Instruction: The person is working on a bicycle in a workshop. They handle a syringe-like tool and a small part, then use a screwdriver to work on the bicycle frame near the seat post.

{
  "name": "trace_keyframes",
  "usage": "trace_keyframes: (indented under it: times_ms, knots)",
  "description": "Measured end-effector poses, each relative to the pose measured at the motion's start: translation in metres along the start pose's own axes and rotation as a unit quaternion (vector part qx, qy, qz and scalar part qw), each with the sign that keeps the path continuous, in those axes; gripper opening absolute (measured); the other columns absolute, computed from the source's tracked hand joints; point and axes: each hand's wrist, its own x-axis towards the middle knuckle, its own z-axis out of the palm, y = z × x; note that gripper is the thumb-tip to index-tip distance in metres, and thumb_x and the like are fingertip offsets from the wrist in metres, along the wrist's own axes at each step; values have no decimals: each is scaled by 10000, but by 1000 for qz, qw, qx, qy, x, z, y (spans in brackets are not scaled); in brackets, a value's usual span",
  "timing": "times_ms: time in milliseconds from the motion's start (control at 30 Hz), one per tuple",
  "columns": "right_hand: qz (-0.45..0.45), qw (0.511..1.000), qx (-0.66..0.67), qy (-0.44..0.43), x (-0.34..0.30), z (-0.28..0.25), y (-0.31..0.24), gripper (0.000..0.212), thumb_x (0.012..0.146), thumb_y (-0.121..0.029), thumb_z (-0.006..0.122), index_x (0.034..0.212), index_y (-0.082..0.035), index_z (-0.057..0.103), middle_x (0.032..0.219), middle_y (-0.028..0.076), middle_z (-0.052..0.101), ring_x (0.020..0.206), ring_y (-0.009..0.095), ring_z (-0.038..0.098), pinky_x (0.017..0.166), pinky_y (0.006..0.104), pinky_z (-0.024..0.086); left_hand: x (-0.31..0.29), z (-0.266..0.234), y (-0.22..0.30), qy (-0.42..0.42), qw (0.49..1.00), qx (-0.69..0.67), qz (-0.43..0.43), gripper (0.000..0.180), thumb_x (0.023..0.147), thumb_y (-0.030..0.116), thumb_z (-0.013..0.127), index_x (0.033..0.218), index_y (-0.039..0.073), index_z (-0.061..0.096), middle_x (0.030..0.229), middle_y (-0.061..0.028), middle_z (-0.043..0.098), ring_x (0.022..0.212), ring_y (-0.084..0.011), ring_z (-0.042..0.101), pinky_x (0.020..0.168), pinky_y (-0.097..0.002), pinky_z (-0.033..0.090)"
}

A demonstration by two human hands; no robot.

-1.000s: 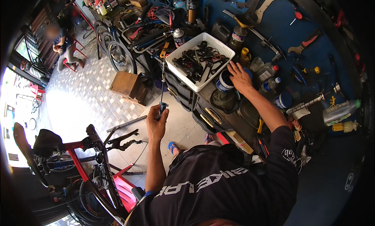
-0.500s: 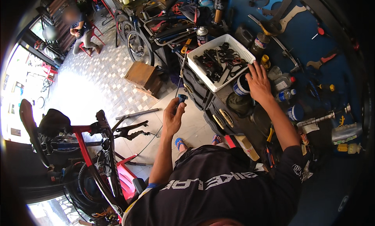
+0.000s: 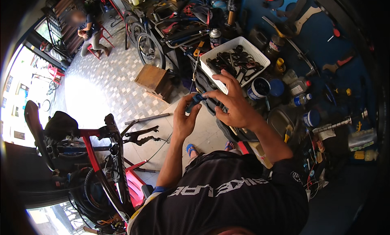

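My left hand point(image 3: 183, 120) grips a long thin tool point(image 3: 195, 99) by its blue handle. The tool's dark shaft point(image 3: 196, 68) points up toward the workbench. My right hand point(image 3: 235, 104) is beside it, thumb and forefinger pinching the handle's end, the other fingers spread. Both hands are held in front of my chest, over the bench's front edge. Just beyond my right hand stands a white plastic basket point(image 3: 262, 57) full of dark metal parts.
A round white tub with a dark blue top point(image 3: 259, 89), bottles and a spray can point(image 3: 214, 37) crowd the bench; tools hang on the blue wall point(image 3: 325, 36). A red bicycle point(image 3: 106, 134) stands at the left and a wooden box point(image 3: 153, 79) lies on the tiled floor. A person point(image 3: 90, 30) sits far back.
My right hand left the bench near the blue-topped tub and came across to the tool's handle. My left hand lifted the tool closer to my chest.
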Motion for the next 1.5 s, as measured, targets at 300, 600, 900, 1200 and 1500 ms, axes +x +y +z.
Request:
trace_keyframes:
  times_ms: [300,600,900,1200,1500]
  knots:
    - [-54,987,-151,3,14,-1,-22,384,792,-86,721,1176,-104,735,1498,193,442,1502,424,302,1211,573,283,-2,-9,20,32,989,120,75,328,930,59,732,1244,11,650,1059,-158,683,974,-309,675,877,-375,520]
    - [-131,938,-318,46,11,19,-30,245,956,-217,642,1140,-92,745,1551,86,477,1524,300,320,1234,488,304,-5,-12,15,38,994,99,31,331,927,54,726,1247,13,656,1057,-173,679,980,-342,668,878,-394,517]
    - [-165,957,-238,12,21,-17,-25,165,877,-185,710,1012,-182,805,1557,86,453,1508,356,313,1222,534,300,-9,-20,9,59,996,63,15,308,948,88,729,1238,19,651,1073,-136,708,1010,-248,677,908,-361,514]
    - [-51,991,-125,7,8,-11,-27,452,791,-177,732,1238,-237,765,1525,178,405,1502,450,263,1207,605,266,-7,-17,14,76,996,29,47,314,904,33,753,1204,25,661,1106,-120,717,1055,-250,683,933,-355,511]
    - [-39,993,-112,-13,9,-8,-30,474,794,-202,727,1266,-237,759,1540,167,407,1513,437,250,1213,594,252,-6,-20,36,78,976,169,110,334,861,31,766,1187,53,697,1060,-123,698,996,-347,656,887,-424,506]
